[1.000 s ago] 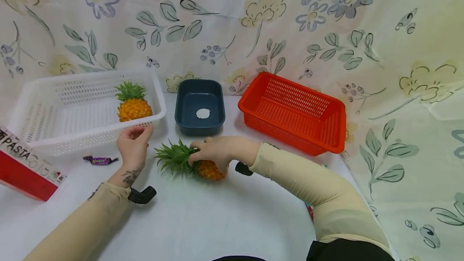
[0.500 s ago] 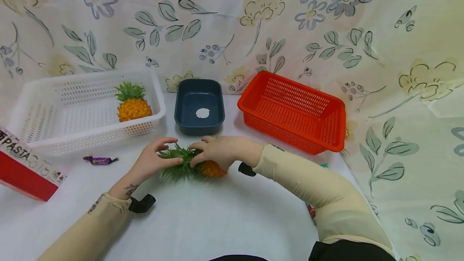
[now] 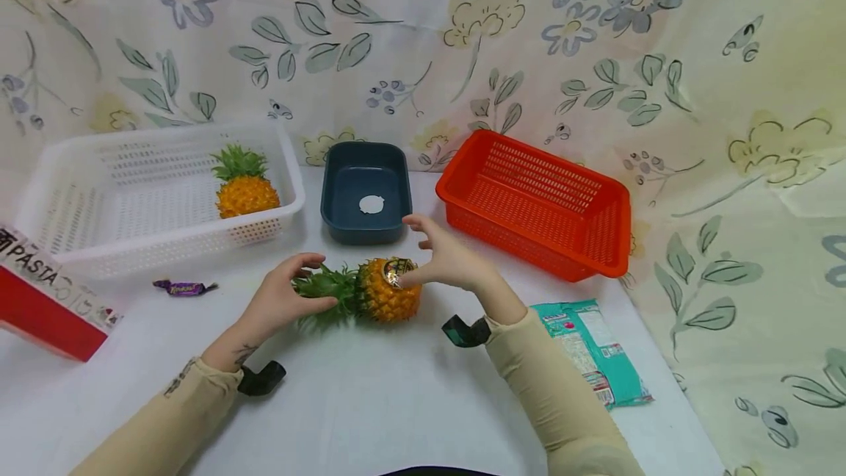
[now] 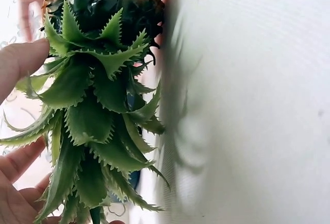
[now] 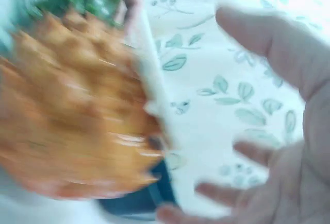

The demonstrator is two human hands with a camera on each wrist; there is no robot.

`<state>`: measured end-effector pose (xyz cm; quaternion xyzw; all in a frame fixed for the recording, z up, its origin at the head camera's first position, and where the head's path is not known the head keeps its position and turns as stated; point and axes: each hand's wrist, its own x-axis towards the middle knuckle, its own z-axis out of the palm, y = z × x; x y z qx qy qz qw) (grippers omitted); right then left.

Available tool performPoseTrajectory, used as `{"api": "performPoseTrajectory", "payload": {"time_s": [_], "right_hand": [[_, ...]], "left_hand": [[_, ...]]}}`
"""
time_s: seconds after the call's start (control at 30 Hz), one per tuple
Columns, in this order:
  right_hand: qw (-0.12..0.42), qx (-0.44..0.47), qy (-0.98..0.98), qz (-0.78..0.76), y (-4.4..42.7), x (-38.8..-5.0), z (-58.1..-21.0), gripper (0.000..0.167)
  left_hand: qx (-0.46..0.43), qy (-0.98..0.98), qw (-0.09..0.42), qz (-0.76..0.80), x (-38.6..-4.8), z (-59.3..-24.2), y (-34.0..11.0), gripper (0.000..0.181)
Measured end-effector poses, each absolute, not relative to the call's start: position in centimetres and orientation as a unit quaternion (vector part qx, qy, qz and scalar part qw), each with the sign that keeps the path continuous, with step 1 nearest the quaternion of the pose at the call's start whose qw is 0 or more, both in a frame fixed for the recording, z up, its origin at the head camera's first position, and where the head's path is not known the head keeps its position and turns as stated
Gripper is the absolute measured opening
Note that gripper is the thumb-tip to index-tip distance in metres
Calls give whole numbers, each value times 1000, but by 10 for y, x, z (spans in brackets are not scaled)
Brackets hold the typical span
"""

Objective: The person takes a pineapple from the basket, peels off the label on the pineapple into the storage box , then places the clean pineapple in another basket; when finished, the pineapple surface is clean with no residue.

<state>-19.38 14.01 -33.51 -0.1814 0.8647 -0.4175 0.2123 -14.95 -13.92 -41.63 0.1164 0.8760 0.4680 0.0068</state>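
Pineapple (image 3: 388,305) on its side on the white surface (image 3: 370,402), just in front of the blue tub (image 3: 366,232); crown to the left, sticker (image 3: 396,268) on the body. Left hand (image 3: 276,300) at the crown, thumb and fingers spread about the leaves; cannot tell whether they grip. Right hand (image 3: 457,263) beside the body, fingers spread, apart from the fruit in the right wrist view. Second pineapple (image 3: 247,197) inside the white basket (image 3: 165,242). Candy (image 3: 185,289) near that basket's front. Red basket (image 3: 512,237) right of the tub; teal packet (image 3: 615,369) beyond the right sleeve (image 3: 562,395).
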Motion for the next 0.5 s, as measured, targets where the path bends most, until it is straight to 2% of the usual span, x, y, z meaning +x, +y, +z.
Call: {"api": "performPoseTrajectory", "payload": {"time_s": [0.1, 0.23, 0.33, 0.5], "right_hand": [[220, -114, 842, -479, 145, -185, -355, 94], [252, -75, 813, -520, 147, -175, -375, 99], [256, -85, 805, -529, 145, -171, -385, 100], [229, -119, 811, -525, 140, -172, -395, 94]], "left_hand": [[119, 876, 0, 467, -148, -417, -139, 71], [123, 876, -13, 467, -147, -418, -138, 69], [129, 875, -25, 466, -147, -419, -138, 66], [133, 873, -39, 467, -147, -421, -138, 63]]}}
